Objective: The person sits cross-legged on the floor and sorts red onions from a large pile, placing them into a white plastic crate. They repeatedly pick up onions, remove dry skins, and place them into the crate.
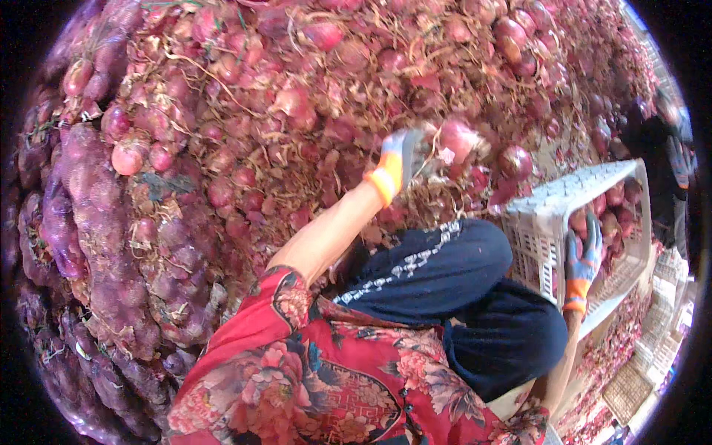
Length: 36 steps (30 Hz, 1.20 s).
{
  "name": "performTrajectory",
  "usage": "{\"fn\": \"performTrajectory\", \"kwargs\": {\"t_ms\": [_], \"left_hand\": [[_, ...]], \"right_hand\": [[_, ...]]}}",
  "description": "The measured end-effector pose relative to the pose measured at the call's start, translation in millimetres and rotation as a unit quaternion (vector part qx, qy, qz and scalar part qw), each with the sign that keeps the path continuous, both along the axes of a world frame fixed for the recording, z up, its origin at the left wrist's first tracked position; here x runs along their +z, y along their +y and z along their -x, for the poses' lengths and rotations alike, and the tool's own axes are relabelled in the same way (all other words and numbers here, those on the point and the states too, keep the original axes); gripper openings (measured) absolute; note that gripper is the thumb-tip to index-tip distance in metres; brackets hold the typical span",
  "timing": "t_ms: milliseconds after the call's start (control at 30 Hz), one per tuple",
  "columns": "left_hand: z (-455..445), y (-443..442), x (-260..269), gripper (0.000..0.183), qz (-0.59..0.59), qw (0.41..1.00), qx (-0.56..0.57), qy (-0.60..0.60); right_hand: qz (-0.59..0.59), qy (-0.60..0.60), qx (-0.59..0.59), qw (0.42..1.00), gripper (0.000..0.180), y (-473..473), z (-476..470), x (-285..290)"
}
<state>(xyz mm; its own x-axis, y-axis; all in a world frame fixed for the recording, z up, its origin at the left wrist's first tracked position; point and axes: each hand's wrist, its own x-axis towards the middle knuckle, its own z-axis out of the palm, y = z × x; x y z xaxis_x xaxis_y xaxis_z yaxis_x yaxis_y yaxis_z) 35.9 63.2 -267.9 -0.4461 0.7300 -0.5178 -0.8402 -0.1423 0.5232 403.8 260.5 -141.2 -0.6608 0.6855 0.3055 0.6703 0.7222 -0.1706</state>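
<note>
My left hand (409, 158), in a grey-blue glove with an orange cuff, reaches over the pile of red onions. It is blurred, close beside a large red onion (459, 142) with loose papery skin; whether its fingers grip that onion cannot be seen. My right hand (583, 258), gloved alike, lies at the open side of a pale plastic crate (531, 250) beside my knee. Its fingers are spread over the red onions (612, 214) inside, gripping none visibly. The crate looks tilted, with its opening facing right. Another red onion (515, 161) rests between the pile and the crate.
Purple mesh sacks of onions (100, 222) are stacked along the left. Loose onions, dry skins and roots (334, 83) spread in front. At the far right are a co-worker's gloved hand (678, 161) and dark clothing. More crates (628, 392) stand at the lower right.
</note>
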Motion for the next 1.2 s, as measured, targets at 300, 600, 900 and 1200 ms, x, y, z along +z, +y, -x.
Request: {"fn": "performTrajectory", "kwargs": {"t_ms": [300, 600, 900, 1200], "left_hand": [[156.0, -96.9, 81.3, 0.047, 0.227, 0.745, 0.208, 0.592], [301.6, -18.0, 246.6, 0.069, 0.477, 0.448, 0.196, 0.730], [342.8, -14.2, 275.2, 0.046, 0.469, 0.331, 0.029, 0.819], [212.9, 18.3, 321.7, 0.019, 0.183, 0.742, -0.074, 0.641]], "right_hand": [[0.481, 0.285, -0.109, 0.822, 0.032, 26.8, -43.3, -58.9], [0.413, 0.206, -0.144, 0.875, 0.032, 40.6, -75.9, -80.4], [0.488, 0.315, -0.129, 0.803, 0.031, 34.9, -58.6, -82.2], [0.336, 0.417, -0.118, 0.837, 0.051, -1.9, -11.5, -30.0]]}}
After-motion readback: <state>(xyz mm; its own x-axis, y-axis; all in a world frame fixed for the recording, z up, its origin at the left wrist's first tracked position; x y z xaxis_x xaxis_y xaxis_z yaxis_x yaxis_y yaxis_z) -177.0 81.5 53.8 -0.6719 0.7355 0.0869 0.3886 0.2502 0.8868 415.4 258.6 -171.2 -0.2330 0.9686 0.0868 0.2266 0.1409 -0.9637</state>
